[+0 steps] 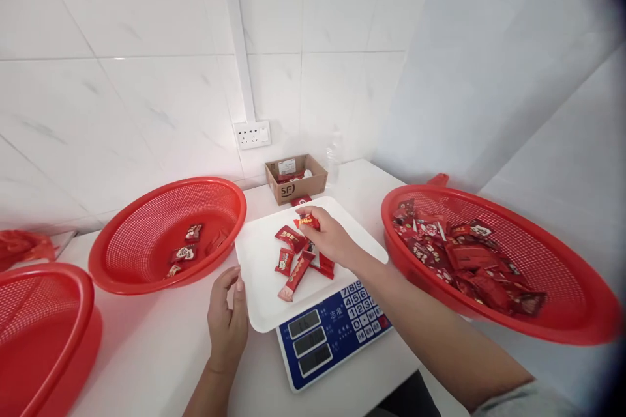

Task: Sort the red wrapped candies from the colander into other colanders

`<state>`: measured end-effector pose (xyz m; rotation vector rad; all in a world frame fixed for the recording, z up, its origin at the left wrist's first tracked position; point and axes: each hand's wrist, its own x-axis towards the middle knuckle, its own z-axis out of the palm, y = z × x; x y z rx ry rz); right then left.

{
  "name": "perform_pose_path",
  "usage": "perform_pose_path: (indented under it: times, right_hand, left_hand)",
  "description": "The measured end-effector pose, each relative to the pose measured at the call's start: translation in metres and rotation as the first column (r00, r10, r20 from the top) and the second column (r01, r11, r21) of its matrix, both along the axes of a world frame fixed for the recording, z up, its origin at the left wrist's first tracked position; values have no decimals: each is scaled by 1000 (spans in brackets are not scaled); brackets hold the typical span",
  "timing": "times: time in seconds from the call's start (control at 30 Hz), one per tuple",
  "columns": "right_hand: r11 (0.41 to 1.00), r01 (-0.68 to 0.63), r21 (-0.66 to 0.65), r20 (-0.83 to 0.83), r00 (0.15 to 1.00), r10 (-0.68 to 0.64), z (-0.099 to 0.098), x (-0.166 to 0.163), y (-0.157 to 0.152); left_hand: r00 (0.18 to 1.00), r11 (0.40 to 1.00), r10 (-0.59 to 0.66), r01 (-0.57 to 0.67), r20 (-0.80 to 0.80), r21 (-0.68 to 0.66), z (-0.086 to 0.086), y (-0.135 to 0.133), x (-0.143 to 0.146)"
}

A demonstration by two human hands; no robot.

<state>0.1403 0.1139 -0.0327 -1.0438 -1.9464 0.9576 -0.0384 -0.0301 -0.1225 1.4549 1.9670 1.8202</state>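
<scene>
A white tray (261, 306) rests on a blue and white digital scale (337, 339). Several red wrapped snacks (295, 275) lie in a loose cluster on it. Over the tray's far half, my right hand (325, 234) pinches a small red snack packet (309, 221) with yellow lettering between thumb and fingers. My left hand (229, 313) is beside the tray's left edge, fingers loosely curled and thumb apart, with nothing visible in it. Whether its fingertips touch the rim I cannot tell. Another red packet (301, 201) shows at the tray's back edge.
A red basket (493, 202) full of red packets stands at right. Another red basket (147, 208) at left holds several packets; a third red basket (88, 300) is nearer. Behind the tray are a cardboard box (296, 190) and a clear bottle (334, 156). Tiled walls enclose the table.
</scene>
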Motion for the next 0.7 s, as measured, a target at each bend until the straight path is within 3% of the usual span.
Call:
perform_pose_path:
  times: [0.43, 0.6, 0.7]
  right_hand:
    - [999, -8, 41, 97, 995, 4, 2, 5, 12]
    - [993, -81, 91, 206, 977, 61, -1, 5, 8]
    - [982, -183, 55, 292, 943, 159, -3, 8, 0]
  left_hand:
    - [1000, 1000, -12, 12, 6, 11, -2, 1, -2]
    - [1000, 1000, 2, -2, 12, 15, -1, 1, -1]
    - [1000, 1000, 4, -4, 9, 18, -1, 1, -1]
